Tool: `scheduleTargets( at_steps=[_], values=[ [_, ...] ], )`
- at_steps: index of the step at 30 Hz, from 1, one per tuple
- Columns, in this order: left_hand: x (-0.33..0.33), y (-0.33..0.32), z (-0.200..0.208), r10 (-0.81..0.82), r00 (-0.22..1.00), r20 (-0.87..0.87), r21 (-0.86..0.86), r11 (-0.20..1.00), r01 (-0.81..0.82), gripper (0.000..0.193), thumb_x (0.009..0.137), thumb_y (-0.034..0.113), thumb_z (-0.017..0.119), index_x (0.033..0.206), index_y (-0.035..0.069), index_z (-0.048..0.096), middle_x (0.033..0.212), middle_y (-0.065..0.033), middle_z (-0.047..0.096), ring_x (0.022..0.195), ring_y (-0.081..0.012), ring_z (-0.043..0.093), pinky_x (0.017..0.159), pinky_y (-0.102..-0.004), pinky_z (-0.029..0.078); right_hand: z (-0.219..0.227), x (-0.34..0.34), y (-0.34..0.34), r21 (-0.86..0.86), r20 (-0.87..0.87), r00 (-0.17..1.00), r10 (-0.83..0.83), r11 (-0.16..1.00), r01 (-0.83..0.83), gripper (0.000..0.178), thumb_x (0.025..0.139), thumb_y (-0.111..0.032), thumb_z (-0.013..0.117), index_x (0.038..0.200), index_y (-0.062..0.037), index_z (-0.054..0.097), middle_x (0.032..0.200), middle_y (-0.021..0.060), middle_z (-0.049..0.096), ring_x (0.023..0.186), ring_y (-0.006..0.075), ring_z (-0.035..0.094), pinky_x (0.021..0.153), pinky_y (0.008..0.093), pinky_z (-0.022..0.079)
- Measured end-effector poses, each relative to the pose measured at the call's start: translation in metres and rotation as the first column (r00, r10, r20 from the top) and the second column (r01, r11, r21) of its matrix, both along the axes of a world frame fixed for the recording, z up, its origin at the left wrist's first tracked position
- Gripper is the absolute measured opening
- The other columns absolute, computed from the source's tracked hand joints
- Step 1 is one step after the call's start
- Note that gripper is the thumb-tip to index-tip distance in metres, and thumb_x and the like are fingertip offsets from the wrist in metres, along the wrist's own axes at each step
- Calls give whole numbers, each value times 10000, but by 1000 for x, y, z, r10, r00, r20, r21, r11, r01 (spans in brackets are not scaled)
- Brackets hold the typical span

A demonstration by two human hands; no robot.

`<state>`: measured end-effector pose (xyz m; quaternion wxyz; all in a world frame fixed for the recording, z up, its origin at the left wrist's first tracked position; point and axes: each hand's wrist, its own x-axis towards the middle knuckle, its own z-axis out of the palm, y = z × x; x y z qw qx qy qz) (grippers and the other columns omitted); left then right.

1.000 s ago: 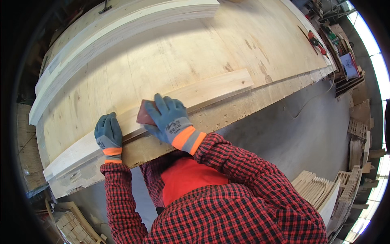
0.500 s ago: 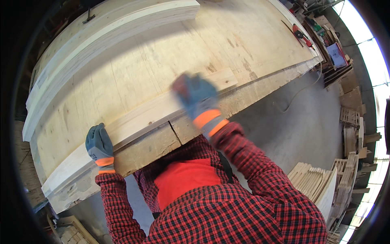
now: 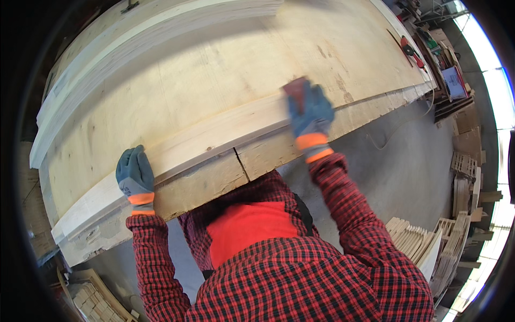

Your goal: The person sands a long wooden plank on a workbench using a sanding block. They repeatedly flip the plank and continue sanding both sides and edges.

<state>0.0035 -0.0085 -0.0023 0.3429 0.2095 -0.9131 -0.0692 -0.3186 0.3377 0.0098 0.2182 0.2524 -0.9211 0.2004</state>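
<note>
A long pale wooden board (image 3: 214,140), gently curved in this view, lies along the near edge of the plywood-topped bench (image 3: 214,72). Toward its left part my left hand (image 3: 135,174), in a blue-grey glove with an orange cuff, grips the board with its fingers over the top. Further right, my right hand (image 3: 313,114) is closed on a reddish-brown piece of sandpaper (image 3: 295,91) and presses it at the board's right end. That hand is blurred by motion and covers the board's end and part of the sandpaper.
Stacked long pale boards (image 3: 155,40) lie across the far left of the bench. A red and black tool (image 3: 410,51) rests at its far right corner. A cable (image 3: 394,134) hangs down there. Wooden slats (image 3: 410,236) are piled on the right, with more wood (image 3: 96,300) lower left.
My right hand has slid the sandpaper rightward along the board to its right end. My left hand stays at the same part of the board. The whole view has shifted slightly.
</note>
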Motion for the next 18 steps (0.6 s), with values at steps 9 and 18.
scheduleTargets(
  at_steps=[9,18],
  values=[
    [-2,-2,3,-11,999,33,-29,1000,12,204,1040,133,634,1085,22,799,1043,-175,765,950,-370,725,870,-457,577,12,170,-136,-52,-91,766,636,765,-642,610,897,-452,770,1408,-142,645,1347,205,646,1168,391,637,1021,528,497],
    [-2,5,6,21,1000,-11,14,1000,-21,185,1028,148,655,1076,36,793,1000,-158,746,937,-368,717,851,-461,581,27,-40,28,227,-216,953,-212,939,260,523,999,-503,694,1365,-128,705,1184,235,724,966,421,742,813,511,611]
  ],
)
